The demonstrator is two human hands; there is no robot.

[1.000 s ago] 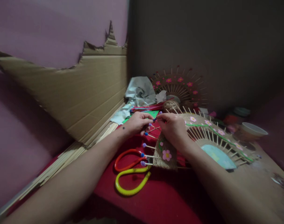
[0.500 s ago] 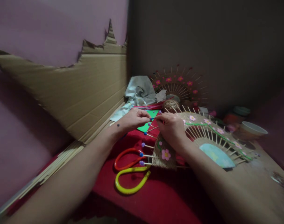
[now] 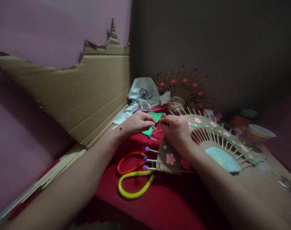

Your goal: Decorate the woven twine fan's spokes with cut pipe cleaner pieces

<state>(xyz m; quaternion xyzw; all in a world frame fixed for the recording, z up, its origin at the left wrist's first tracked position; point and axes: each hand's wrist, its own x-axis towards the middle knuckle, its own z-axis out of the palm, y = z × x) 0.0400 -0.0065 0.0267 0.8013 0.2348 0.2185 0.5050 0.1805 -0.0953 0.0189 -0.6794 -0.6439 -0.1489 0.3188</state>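
My left hand [image 3: 143, 121] is closed in a pinch on a small blue piece [image 3: 157, 123], too small to tell its kind. My right hand [image 3: 175, 127] meets it there, thumb and fingertips pressed together; what they grip is hidden. Under my right hand lies a fan-shaped piece wound with twine [image 3: 161, 161], with thin sticks radiating from it. Blue and purple fuzzy balls [image 3: 147, 149] cap several sticks on its left side. A pink flower [image 3: 170, 158] and a pale blue-green centre panel [image 3: 223, 158] decorate it.
Red [image 3: 131, 156] and yellow [image 3: 136, 193] looped handles lie on the red cloth [image 3: 140, 210]. Behind are a green sheet [image 3: 147, 130], a twine ball [image 3: 175, 107], grey cloth [image 3: 144, 92] and another flowered fan [image 3: 183, 84]. Cardboard [image 3: 100, 86] stands left; a plastic bowl [image 3: 261, 131] sits right.
The blue piece between my fingertips shows less and looks more bunched than before. My left fingers have shifted slightly right. The fan remains nearly in place.
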